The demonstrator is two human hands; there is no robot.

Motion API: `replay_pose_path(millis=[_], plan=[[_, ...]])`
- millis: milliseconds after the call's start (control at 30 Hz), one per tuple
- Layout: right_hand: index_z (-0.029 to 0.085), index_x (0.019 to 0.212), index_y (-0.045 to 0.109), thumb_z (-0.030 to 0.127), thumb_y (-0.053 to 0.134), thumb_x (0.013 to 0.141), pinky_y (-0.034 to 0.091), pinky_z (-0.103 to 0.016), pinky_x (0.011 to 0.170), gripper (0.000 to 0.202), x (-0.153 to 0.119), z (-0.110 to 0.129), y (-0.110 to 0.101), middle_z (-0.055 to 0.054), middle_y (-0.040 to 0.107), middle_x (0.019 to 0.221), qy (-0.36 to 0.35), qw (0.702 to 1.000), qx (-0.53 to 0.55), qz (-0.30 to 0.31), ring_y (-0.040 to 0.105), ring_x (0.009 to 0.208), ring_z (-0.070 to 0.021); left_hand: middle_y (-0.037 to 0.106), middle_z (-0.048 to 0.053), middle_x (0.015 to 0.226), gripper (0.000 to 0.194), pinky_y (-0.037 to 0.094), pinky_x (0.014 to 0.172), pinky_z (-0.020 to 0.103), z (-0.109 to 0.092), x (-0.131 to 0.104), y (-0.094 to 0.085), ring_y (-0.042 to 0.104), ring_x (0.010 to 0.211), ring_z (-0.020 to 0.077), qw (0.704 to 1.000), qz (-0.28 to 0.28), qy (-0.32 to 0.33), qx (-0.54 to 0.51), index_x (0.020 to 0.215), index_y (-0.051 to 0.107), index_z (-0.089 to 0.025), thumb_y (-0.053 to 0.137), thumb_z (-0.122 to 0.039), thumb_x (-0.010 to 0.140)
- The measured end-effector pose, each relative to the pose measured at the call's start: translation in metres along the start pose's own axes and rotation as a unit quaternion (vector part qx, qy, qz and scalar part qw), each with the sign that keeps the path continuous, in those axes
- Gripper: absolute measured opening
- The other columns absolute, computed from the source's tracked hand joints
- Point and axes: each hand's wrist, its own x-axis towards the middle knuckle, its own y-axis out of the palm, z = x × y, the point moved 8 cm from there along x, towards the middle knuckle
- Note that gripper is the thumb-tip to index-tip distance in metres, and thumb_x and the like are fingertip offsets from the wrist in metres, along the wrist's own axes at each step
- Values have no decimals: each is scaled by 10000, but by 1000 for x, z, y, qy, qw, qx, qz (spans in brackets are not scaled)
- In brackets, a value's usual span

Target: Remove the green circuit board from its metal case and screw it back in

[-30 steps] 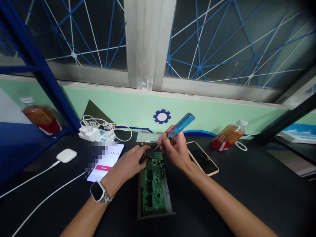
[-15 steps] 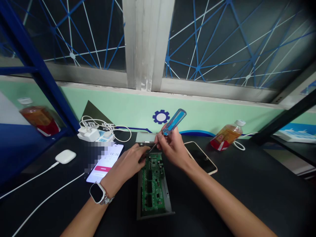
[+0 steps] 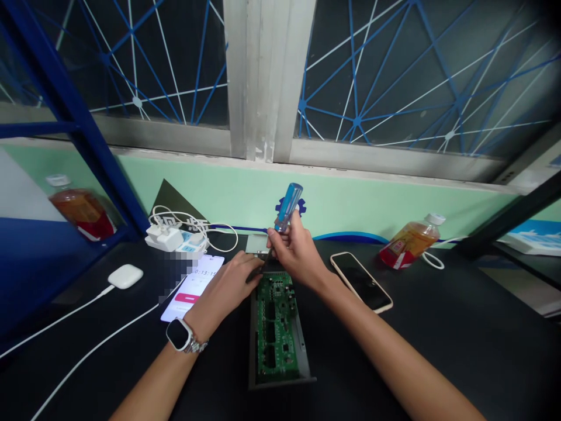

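Note:
A green circuit board (image 3: 277,327) lies in a long, open grey metal case (image 3: 305,354) on the dark desk. My right hand (image 3: 298,251) is closed around a screwdriver with a clear blue handle (image 3: 289,204). Its handle points up, leaning slightly right, and the shaft runs down toward the far end of the board; the tip is hidden by the fingers and shadow. My left hand (image 3: 236,279), with a watch (image 3: 179,334) on its wrist, has its fingers curled on the far left corner of the case. Its fingertips are partly hidden in shadow.
Left of my left hand lies a lit phone (image 3: 193,292), with a white charger case (image 3: 125,276) farther left. Behind are a power strip (image 3: 186,242) and cables. On the right are a dark-screened phone (image 3: 362,283) and a drink bottle (image 3: 409,241). The wall (image 3: 350,204) bounds the desk.
The screwdriver has swung from a strong rightward lean to nearly upright, and my right hand has turned with it. My left hand stays at the case's far corner. The whole view has shifted slightly.

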Motion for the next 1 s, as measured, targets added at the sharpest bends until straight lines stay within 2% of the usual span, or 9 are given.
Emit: replay_pose_path(millis=[100, 367, 633, 733, 867, 1000], plan=[[207, 1237, 313, 382, 481, 952, 436, -300, 531, 374, 1, -3, 1, -21, 652, 769, 0, 1000, -5, 3, 597, 580, -152, 634, 61, 1075, 197, 482, 928, 383, 2, 0, 3, 583, 1062, 236, 1000, -8, 12, -13, 1090, 661, -222, 565, -187, 922], [236, 1038, 344, 376, 487, 958, 386, -282, 514, 215, 1, -5, 7, 3, 629, 728, -23, 999, -20, 22, 575, 568, -139, 628, 46, 1006, 181, 486, 905, 378, 9, 0, 12, 574, 1003, 220, 1000, -4, 13, -28, 1027, 695, -227, 527, -218, 959], [249, 1019, 319, 381, 478, 960, 361, -272, 506, 215, 1, -8, 11, 6, 635, 734, -21, 999, -28, 35, 549, 559, -131, 642, 52, 998, 188, 490, 902, 379, 12, 0, 13, 584, 1008, 224, 1000, 4, -3, -31, 1005, 707, -228, 526, -234, 952], [255, 992, 314, 380, 481, 955, 361, -269, 519, 212, 2, -8, 13, 21, 610, 709, -23, 998, -37, 43, 534, 561, -128, 656, 68, 1038, 175, 487, 904, 400, 12, 1, 10, 594, 1026, 239, 999, -13, -16, -42, 1028, 690, -218, 546, -264, 940], [263, 942, 315, 382, 494, 943, 350, -258, 518, 215, 3, -6, 15, 66, 513, 643, -32, 998, -36, 45, 490, 532, -115, 695, 66, 1034, 189, 511, 861, 383, 13, 3, 5, 647, 958, 227, 989, -63, -40, -127, 1078, 649, -207, 591, -281, 915], [261, 902, 330, 368, 508, 937, 318, -251, 498, 210, 3, -3, 15, 89, 422, 606, -43, 998, -38, 38, 425, 497, -100, 735, 49, 950, 180, 545, 810, 328, 17, 4, 8, 693, 858, 200, 956, -113, -77, -261, 1014, 642, -192, 647, -312, 880]])
